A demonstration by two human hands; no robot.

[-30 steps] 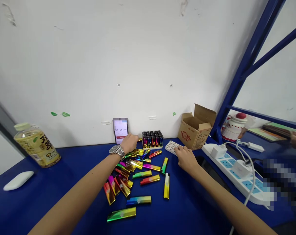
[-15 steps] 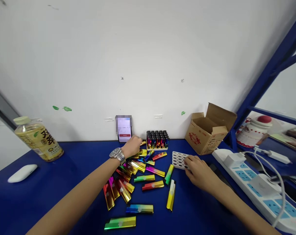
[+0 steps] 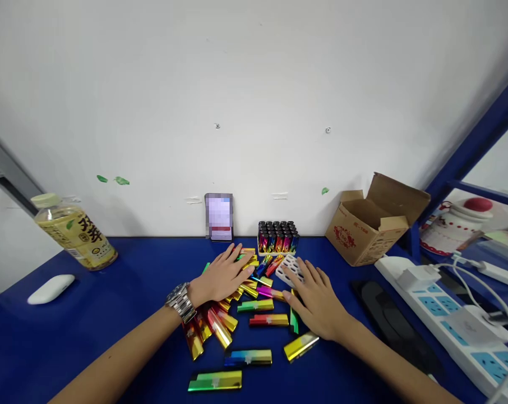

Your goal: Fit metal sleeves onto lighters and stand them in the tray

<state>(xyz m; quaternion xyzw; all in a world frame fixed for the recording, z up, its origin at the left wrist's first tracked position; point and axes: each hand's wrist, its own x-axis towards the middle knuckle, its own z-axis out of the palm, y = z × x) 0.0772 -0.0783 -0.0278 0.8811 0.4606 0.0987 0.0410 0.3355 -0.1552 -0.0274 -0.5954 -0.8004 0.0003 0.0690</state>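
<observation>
My left hand [image 3: 226, 276] lies open, fingers spread, over a pile of shiny metallic lighters [image 3: 218, 328] in gold, red and other colours. My right hand [image 3: 321, 306] is also open, its fingertips over a white tray with holes [image 3: 286, 268]. Its thumb reaches across a green lighter [image 3: 294, 321], and a yellow lighter [image 3: 301, 346] lies beside the palm. Between the hands and nearer to me are a red-and-gold lighter [image 3: 268, 320], a blue-and-gold lighter [image 3: 248, 357] and a green-and-gold lighter [image 3: 215, 381]. Behind them, black-topped lighters [image 3: 278, 238] stand upright in rows.
A phone [image 3: 219, 217] leans on the wall. At the left are a drink bottle [image 3: 79, 233] and a white case [image 3: 51, 289]. To the right stand an open cardboard box [image 3: 357, 235], a black object [image 3: 392, 322] and a white power strip [image 3: 451, 322] with cables.
My left hand has come back from the far side of the pile and spread flat. My right hand has left the white tray's right edge and moved left, turning the yellow lighter aslant.
</observation>
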